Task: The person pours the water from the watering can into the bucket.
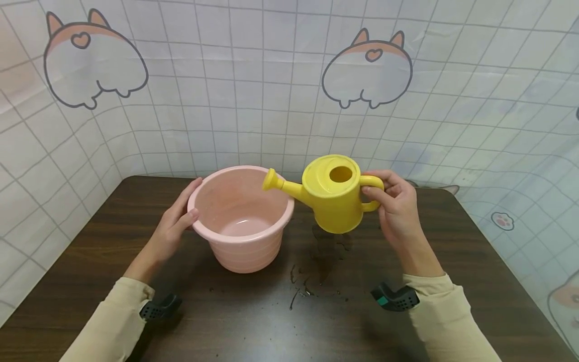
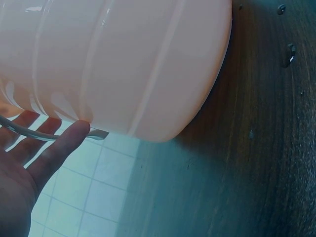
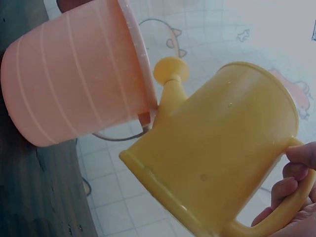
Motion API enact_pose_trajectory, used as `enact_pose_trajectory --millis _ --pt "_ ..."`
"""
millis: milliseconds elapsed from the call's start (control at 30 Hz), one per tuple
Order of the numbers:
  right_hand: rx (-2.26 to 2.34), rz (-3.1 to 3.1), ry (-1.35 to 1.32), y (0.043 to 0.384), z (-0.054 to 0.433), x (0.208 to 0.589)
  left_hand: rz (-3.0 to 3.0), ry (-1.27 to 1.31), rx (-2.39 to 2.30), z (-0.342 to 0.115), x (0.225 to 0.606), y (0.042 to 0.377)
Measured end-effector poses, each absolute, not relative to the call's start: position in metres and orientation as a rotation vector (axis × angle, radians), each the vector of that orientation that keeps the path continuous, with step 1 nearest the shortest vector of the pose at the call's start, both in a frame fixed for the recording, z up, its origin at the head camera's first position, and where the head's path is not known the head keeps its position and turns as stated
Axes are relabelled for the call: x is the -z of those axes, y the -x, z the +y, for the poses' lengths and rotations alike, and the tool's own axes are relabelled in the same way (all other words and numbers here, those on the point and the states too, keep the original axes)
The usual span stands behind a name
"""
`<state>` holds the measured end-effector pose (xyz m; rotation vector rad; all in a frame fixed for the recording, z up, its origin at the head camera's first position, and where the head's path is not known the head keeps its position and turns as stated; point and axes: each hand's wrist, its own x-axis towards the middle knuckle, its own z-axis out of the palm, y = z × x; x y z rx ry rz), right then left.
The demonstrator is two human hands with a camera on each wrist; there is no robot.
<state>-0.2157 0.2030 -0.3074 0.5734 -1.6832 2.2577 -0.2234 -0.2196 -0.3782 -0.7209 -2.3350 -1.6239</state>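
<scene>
Sleeves (image 1: 448,319): nearest the head camera, ending at your wrists.
Right hand (image 1: 398,208): your thumb and curled fingers grip the can's handle (image 3: 271,222).
Watering can (image 1: 336,213): held above the table (image 1: 217,332), right of the basin, its spout (image 1: 289,188) reaching over that rim; whether they touch, you cannot tell.
Can's feel: probably light, fairly stiff plastic; any water inside is hidden, so expect the weight to shift as you tip it.
Can's hold: keep to the handle, low and deep in the loop, as the smooth body could slip when wet.
Left hand (image 1: 169,226): your fingers lie extended against the side and rim of the basin, steadying rather than clasping.
Basin (image 1: 246,259): stands on the table; likely thin-walled, a little springy, easily nudged.
Basin's hold: trust the thick rim (image 1: 244,237) over the loose-looking bail (image 2: 19,130).
Water drops (image 1: 307,290): wet tabletop just beside the basin may let it slide.
</scene>
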Motion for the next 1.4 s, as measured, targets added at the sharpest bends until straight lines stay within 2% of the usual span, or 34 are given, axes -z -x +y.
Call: enact_pose_trajectory --millis 1400 --pt "-2.181 -1.697 -0.259 0.202 0.183 0.299 -2.337 0.716 1.620 -0.220 0.377 0.223"
